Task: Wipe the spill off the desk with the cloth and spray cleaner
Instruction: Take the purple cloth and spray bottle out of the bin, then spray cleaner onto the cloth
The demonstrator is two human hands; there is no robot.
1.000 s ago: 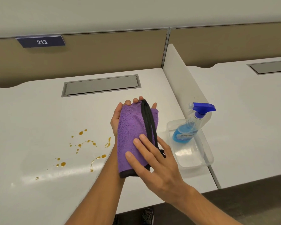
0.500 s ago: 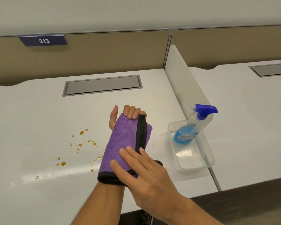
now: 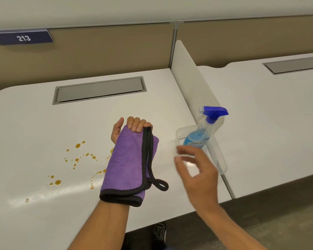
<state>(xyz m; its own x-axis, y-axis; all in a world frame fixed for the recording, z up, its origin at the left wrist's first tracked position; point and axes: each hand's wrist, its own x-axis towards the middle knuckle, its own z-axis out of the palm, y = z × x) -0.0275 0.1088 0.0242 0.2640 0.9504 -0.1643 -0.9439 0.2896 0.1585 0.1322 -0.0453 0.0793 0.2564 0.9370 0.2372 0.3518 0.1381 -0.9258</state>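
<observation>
Amber spill [image 3: 76, 160] dots the bench [image 3: 34, 123] at left. My left grip [image 3: 132, 126] clutches the purple cloth [image 3: 128, 165] draped down my forearm. My right grip [image 3: 197, 170] hovers open, empty, near the spray [image 3: 204, 130] in its tub [image 3: 220, 159].

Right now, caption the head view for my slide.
Left hand grips purple cloth above orange spill; right hand reaches toward spray bottle.

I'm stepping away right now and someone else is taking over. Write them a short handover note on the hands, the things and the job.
Left hand: fingers curled shut on the purple microfibre cloth with black trim, draped over the hand and wrist.
Right hand: open, empty, blurred, near the clear plastic tray.
Blue-topped spray cleaner bottle: leaning in that tray.
Done: cloth in hand.
Left: spray and wipe the orange-brown spill drops on the white desk.
</observation>
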